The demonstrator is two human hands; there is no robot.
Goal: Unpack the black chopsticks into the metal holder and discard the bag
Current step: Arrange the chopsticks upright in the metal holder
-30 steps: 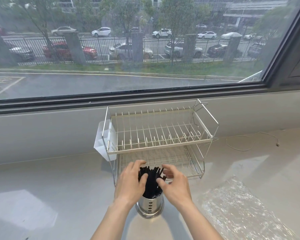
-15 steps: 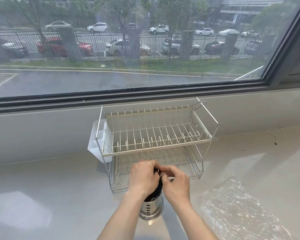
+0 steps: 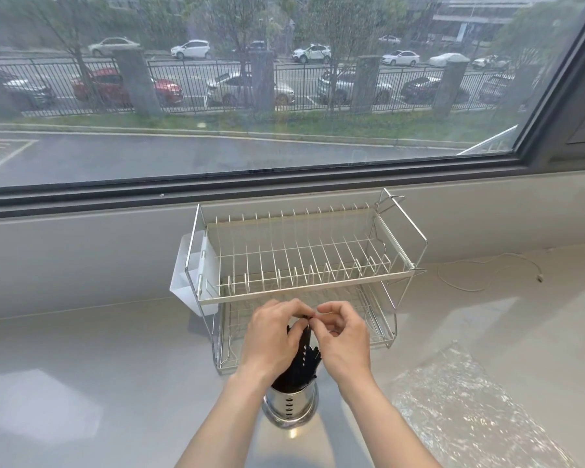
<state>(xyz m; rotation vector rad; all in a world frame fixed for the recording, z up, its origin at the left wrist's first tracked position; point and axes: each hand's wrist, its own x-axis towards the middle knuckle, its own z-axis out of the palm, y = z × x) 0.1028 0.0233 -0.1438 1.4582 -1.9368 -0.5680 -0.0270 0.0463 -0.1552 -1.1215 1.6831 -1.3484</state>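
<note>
Black chopsticks (image 3: 301,364) tops hidden by hands, metal holder (image 3: 289,405)

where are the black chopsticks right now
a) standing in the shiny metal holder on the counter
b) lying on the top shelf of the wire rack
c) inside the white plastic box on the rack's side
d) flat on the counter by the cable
a: the black chopsticks stand upright in the metal holder on the counter, with the left hand and right hand pinching at their tops.
</note>
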